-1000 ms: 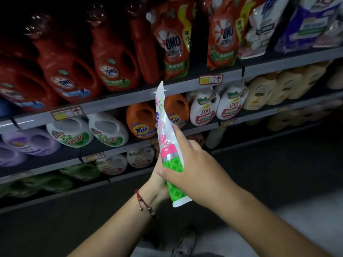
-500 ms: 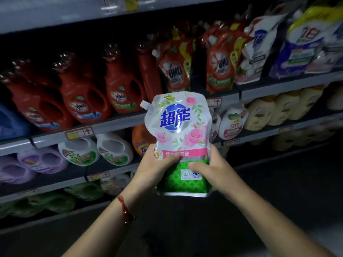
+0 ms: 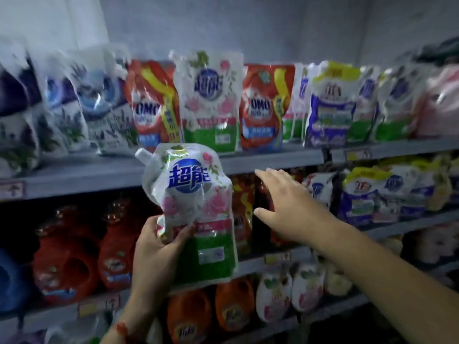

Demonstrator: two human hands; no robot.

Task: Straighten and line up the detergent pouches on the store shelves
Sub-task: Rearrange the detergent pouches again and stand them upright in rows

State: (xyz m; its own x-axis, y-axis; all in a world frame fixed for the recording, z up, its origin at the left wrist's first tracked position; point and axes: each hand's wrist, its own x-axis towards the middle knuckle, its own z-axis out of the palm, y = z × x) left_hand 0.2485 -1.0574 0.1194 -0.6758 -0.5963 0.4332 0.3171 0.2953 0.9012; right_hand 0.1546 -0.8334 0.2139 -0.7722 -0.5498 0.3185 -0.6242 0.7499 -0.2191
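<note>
Fingers (image 3: 180,235) of left hand (image 3: 159,252) around rose pouch (image 3: 196,207)

The top shelf (image 3: 273,161) carries a row of upright detergent pouches: purple-and-white ones (image 3: 74,108) at the left, two red pouches (image 3: 151,105) flanking a white rose-print pouch (image 3: 211,95) in the middle, and violet-and-yellow pouches (image 3: 330,105) to the right. On the shelf below (image 3: 253,265) stand red jugs (image 3: 64,259) and more pouches (image 3: 367,194).

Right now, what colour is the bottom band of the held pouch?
Green, on the pouch in the left hand; head view.
</note>
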